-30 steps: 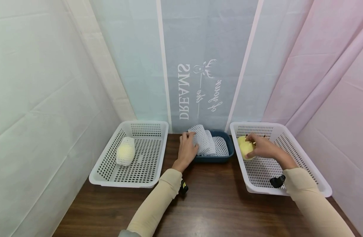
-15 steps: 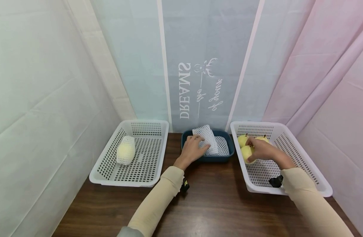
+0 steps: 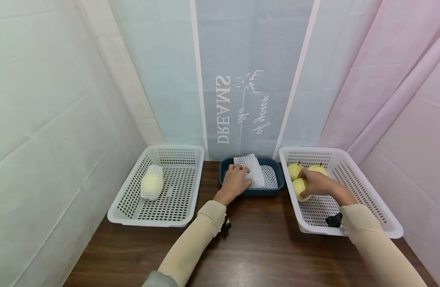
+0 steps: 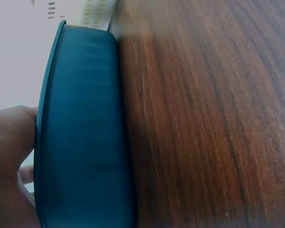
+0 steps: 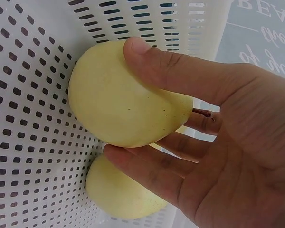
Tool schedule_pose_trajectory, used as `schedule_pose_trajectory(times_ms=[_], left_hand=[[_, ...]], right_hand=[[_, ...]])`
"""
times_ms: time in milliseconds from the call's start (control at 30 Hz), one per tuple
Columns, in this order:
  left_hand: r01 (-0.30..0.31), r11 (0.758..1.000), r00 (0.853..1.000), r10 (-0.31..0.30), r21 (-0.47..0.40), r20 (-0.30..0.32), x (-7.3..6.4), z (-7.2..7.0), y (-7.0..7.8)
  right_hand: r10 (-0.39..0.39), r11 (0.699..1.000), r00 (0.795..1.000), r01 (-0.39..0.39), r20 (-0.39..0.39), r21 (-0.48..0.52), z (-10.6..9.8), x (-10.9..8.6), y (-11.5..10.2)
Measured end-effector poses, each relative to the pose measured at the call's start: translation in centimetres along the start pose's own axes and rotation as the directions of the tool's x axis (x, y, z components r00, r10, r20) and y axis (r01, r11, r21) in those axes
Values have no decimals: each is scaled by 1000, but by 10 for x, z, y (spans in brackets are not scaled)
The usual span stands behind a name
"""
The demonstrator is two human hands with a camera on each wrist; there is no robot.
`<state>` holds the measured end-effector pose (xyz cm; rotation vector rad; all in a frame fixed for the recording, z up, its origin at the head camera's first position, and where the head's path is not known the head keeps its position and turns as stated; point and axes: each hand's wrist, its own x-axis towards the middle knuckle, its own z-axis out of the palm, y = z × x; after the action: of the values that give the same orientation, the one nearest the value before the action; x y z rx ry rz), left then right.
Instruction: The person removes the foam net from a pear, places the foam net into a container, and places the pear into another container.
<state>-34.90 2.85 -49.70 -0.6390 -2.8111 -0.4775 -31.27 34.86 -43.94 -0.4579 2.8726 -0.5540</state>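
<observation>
My left hand (image 3: 235, 181) reaches over the front rim of a dark blue plastic tray (image 3: 257, 192), fingers bent at a white foam fruit net (image 3: 255, 169). In the left wrist view the tray wall hides most of this grip. More netting (image 3: 268, 177) lies to the right in the tray. My right hand (image 3: 317, 184) holds a pale yellow pear (image 5: 118, 97) inside the right white basket (image 3: 370, 199). The thumb lies on one side of the pear and the fingers on the other, its stem toward the palm. Another pear (image 5: 123, 190) sits just beyond it.
Two pears, one at the left wall (image 3: 294, 170) and one at the back (image 3: 318, 169), lie in the right basket. The left white basket (image 3: 185, 199) contains a net-wrapped pear (image 3: 152, 182). All containers stand on a brown wooden table (image 3: 255, 247) before hanging cloth (image 3: 241, 48).
My left hand has moved right, farther over the tray, and the top net has shifted right. My right hand has drawn its pear slightly toward the front, uncovering the pears behind.
</observation>
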Motion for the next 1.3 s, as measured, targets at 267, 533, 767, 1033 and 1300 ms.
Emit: schedule_pose_trajectory(times_ms=[267, 533, 767, 1033, 1300], left_hand=[[-73, 992, 996, 78, 106, -40, 3, 2, -6], [29, 999, 969, -18, -40, 246, 4, -2, -10], [-19, 1000, 929, 24, -18, 369, 0, -6, -10], [-27, 999, 921, 18, 17, 389, -2, -5, -9], [-54, 998, 937, 41, 28, 346, -3, -9, -7]], right_hand=[[8, 1000, 1000, -8, 17, 0, 0, 1, 1], [26, 999, 998, -28, 61, 28, -1, 2, 2], [26, 998, 996, -31, 84, 52, -2, 1, 0], [39, 999, 994, -43, 106, 32, -3, -2, -3], [52, 998, 991, -58, 125, 40, -2, -4, 0]])
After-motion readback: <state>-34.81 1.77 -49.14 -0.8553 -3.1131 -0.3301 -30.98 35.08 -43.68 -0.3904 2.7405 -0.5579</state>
